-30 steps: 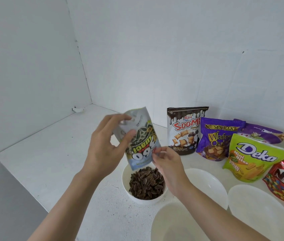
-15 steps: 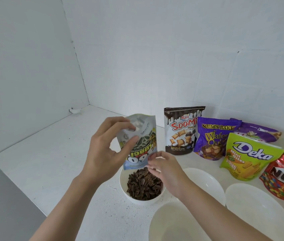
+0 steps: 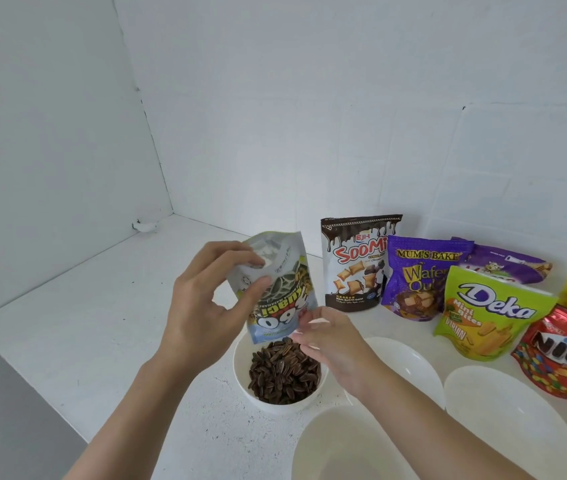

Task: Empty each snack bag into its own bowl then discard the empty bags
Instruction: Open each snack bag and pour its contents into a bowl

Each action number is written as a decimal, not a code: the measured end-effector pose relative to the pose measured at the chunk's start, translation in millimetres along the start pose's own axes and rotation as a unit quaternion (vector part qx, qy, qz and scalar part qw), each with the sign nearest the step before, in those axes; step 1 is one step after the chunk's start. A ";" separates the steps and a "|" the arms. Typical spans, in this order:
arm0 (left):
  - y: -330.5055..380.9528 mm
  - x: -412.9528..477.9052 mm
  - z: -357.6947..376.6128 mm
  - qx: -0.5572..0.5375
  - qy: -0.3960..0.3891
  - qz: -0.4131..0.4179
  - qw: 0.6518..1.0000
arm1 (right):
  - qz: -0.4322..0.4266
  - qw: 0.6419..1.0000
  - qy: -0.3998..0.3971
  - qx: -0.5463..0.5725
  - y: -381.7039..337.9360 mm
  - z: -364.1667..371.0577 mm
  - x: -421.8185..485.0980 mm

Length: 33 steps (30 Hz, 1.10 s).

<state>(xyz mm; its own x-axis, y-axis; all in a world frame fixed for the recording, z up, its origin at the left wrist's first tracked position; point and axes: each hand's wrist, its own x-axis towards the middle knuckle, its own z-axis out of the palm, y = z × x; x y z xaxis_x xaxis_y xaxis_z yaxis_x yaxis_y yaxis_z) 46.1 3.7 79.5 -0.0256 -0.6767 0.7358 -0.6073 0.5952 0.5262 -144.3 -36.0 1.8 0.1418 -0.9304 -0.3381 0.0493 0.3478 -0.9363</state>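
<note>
As left hand [image 3: 202, 306] grips inverted bag [image 3: 284, 296], right hand [image 3: 334, 344] pinches mouth.

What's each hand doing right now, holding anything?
Left hand: pinches the upturned sunflower seed bag by its base, over the bowl of seeds.
Right hand: fingers curled at the bag's mouth; grip cannot be told.

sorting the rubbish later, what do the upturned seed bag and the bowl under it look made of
Seed bag: likely printed plastic film, glossy; it creases where the left hand pinches it. Bowl: smooth white, faint sheen, thin rim; plastic or glazed ceramic, cannot tell.
</note>
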 end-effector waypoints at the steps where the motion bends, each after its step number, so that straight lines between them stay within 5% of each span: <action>1: 0.0 1.5 -1.1 0.000 0.009 -0.002 1.000 | -0.027 0.999 0.011 -0.037 -2.1 0.3 -2.2; 6: -7.5 -1.6 -3.6 -0.034 -0.004 -0.051 0.998 | -0.108 0.987 0.083 -0.088 -7.6 -0.1 -8.9; 15: -13.8 -9.1 7.4 -0.076 -0.052 -0.072 0.993 | -0.186 0.981 -0.047 -0.001 -29.2 4.1 -12.1; 26: -11.0 11.1 -0.9 -0.007 -0.089 0.009 0.996 | -0.385 0.913 -0.086 -0.101 -45.0 4.8 -23.7; 33: 0.3 23.0 -9.6 0.003 -0.120 0.069 0.990 | -0.468 0.853 -0.038 -0.225 -59.8 3.1 -27.5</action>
<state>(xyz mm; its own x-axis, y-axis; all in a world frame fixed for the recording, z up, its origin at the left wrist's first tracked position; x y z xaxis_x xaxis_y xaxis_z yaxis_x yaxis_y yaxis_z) 53.0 -7.5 100.7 -0.2965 -0.6739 0.6767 -0.5893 0.6867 0.4256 -148.1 -30.8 67.4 0.3137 -0.7596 0.5698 -0.2068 -0.6403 -0.7397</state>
